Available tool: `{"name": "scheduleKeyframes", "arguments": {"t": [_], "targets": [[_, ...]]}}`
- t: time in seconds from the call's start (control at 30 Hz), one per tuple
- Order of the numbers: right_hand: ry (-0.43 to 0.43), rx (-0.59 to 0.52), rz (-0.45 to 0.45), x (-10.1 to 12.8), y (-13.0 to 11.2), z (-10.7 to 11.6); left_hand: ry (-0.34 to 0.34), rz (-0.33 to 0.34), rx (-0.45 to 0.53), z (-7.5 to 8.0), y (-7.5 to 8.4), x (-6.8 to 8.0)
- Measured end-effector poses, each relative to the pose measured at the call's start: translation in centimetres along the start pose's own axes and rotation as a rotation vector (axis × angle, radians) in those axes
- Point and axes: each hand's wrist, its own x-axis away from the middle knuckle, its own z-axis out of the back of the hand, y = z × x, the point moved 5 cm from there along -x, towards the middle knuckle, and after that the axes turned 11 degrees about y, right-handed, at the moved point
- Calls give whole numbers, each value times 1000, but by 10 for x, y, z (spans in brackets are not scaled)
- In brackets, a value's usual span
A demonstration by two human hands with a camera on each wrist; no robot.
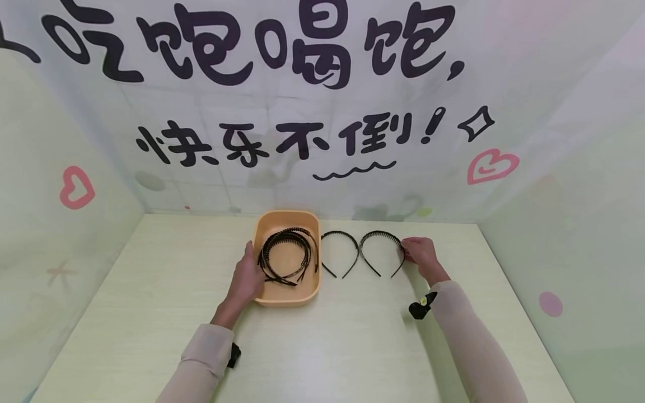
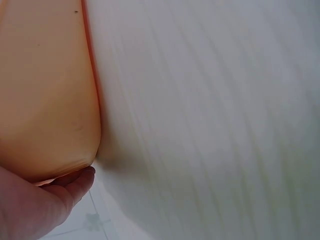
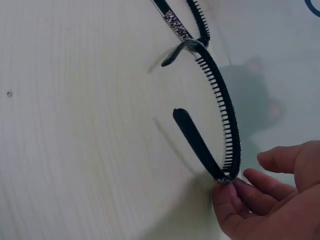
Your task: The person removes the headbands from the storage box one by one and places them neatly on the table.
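Observation:
My left hand (image 1: 249,275) grips the left wall of a peach plastic bin (image 1: 289,303). In the left wrist view, its fingers (image 2: 80,186) curl under the bin's rounded edge. Several black toothed headbands (image 1: 284,238) lie in a loose stack inside. My right hand (image 1: 422,256) holds the right side of a black headband (image 1: 381,233) with glittery patches on its arms. The right wrist view shows fingertips (image 3: 225,197) on the band (image 3: 231,125), its tips toward me. Left of it, touching, another headband (image 1: 340,233) lies beside the bin.
The pale wood-grain table (image 1: 322,352) meets a printed back wall (image 1: 282,193) just behind the bin and headbands. Side walls (image 1: 564,268) close in left and right. A black wrist camera (image 1: 419,309) sits below my right cuff.

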Motion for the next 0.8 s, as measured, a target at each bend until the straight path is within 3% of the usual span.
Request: {"name": "scheduleKeyframes", "arguments": {"t": [0.33, 0.63, 0.8], "targets": [[18, 2, -5, -2, 0, 0, 2, -2, -6, 0, 1, 1], [185, 172, 186, 5, -15, 2, -3, 0, -7, 1, 1, 0], [129, 97, 224, 17, -27, -14, -2, -1, -9, 0, 1, 1]]}}
